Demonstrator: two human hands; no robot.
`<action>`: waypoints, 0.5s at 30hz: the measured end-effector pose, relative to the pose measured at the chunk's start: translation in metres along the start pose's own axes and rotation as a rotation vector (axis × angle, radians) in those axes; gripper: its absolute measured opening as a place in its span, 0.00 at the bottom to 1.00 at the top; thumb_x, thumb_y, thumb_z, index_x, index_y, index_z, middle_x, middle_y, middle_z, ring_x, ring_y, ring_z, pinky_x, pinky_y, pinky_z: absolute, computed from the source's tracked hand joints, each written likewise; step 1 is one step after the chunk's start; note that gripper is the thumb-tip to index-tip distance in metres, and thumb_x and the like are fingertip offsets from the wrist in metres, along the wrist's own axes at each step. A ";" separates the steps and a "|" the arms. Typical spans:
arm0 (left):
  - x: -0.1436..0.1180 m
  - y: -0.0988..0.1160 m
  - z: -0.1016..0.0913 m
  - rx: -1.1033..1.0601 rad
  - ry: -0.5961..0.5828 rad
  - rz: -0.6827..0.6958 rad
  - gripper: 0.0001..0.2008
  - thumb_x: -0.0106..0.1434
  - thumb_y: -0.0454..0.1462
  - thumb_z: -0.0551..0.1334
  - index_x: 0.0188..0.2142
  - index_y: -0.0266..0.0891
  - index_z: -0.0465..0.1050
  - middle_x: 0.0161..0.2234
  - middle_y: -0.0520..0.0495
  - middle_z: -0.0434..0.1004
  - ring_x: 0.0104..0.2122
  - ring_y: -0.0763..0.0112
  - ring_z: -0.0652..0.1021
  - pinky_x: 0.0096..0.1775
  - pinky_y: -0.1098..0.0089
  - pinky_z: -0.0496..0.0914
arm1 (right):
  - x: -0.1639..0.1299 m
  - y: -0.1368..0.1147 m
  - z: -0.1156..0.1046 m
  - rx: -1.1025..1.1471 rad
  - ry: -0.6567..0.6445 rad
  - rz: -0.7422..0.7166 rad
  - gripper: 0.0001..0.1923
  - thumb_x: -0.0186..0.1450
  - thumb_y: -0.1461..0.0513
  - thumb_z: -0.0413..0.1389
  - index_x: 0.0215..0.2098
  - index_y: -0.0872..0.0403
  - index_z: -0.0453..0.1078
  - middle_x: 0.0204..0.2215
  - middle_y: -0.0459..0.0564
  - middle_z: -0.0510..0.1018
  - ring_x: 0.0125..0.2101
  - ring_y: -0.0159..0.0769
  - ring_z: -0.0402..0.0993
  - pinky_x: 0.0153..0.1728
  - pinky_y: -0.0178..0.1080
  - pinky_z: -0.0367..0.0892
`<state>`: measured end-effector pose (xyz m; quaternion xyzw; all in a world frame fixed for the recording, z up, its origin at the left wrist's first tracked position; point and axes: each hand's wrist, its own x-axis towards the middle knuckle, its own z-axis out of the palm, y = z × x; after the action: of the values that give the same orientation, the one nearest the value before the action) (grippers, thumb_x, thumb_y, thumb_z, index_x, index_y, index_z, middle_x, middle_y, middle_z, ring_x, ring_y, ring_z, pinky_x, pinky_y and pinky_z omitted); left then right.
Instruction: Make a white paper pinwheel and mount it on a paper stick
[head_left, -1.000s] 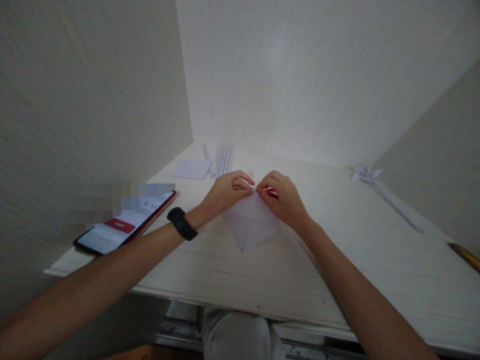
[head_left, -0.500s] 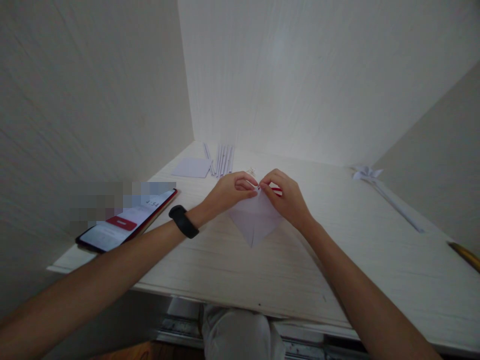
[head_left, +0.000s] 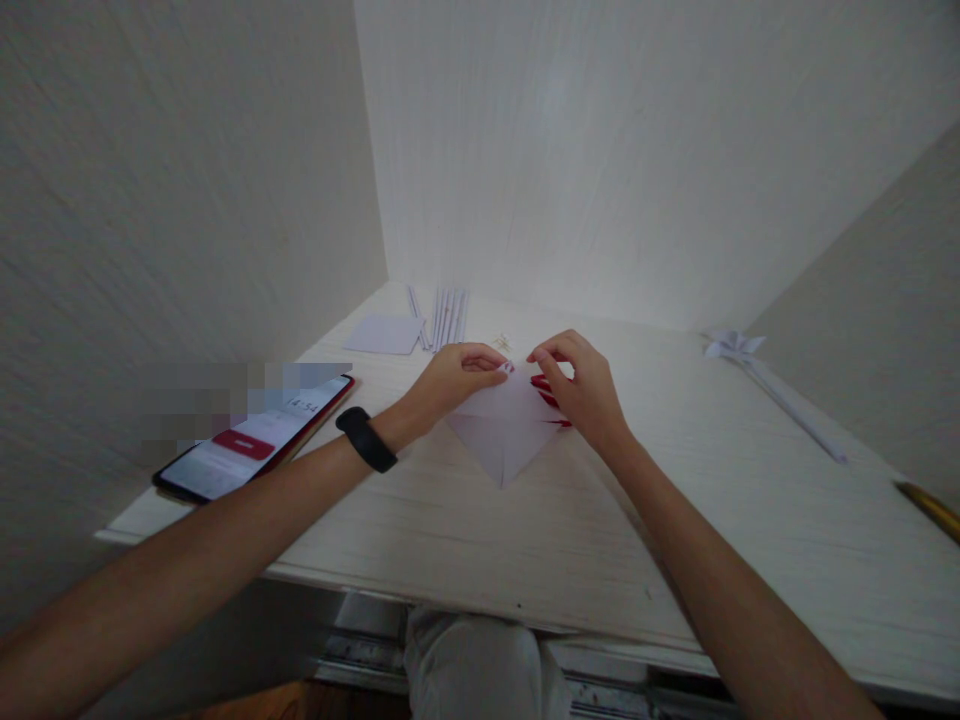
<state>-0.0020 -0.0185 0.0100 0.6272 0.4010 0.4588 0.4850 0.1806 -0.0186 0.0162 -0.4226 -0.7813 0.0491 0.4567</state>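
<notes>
The creased white paper [head_left: 501, 432] points one corner nearward; a partly hidden red object [head_left: 546, 384] overlaps its right side.

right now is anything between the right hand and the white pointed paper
A red object, partly hidden by the right hand, shows between it and the right side of the white pointed paper. Nothing visible blocks the gap from its fingers to the corner at the left hand.

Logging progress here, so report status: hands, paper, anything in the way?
Left hand pinching paper at far end. Right hand beside it, red item there partly hidden. Paper creased at near corner. Phone off left, apart from paper.
</notes>
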 end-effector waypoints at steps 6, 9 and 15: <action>-0.004 0.011 -0.002 -0.050 0.239 0.036 0.08 0.50 0.36 0.65 0.31 0.35 0.75 0.30 0.48 0.77 0.31 0.73 0.74 0.35 0.72 0.66 | 0.000 0.015 0.004 0.180 -0.092 0.342 0.11 0.59 0.55 0.53 0.32 0.55 0.68 0.33 0.52 0.73 0.32 0.35 0.69 0.33 0.39 0.65; -0.004 0.010 -0.004 -0.089 0.293 0.049 0.09 0.51 0.36 0.64 0.32 0.34 0.74 0.30 0.48 0.75 0.30 0.74 0.73 0.33 0.73 0.65 | -0.001 0.018 0.002 0.281 -0.129 0.394 0.11 0.57 0.55 0.55 0.30 0.55 0.67 0.28 0.49 0.72 0.29 0.33 0.68 0.32 0.38 0.64; -0.002 0.006 -0.004 -0.107 0.266 -0.002 0.14 0.49 0.34 0.64 0.37 0.35 0.70 0.35 0.47 0.74 0.33 0.73 0.73 0.35 0.72 0.66 | -0.001 0.018 0.000 0.325 -0.076 0.420 0.10 0.56 0.56 0.55 0.29 0.55 0.67 0.24 0.46 0.70 0.26 0.31 0.65 0.30 0.37 0.63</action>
<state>-0.0059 -0.0211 0.0153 0.5338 0.4374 0.5581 0.4607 0.1916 -0.0077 0.0074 -0.4944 -0.6749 0.2837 0.4686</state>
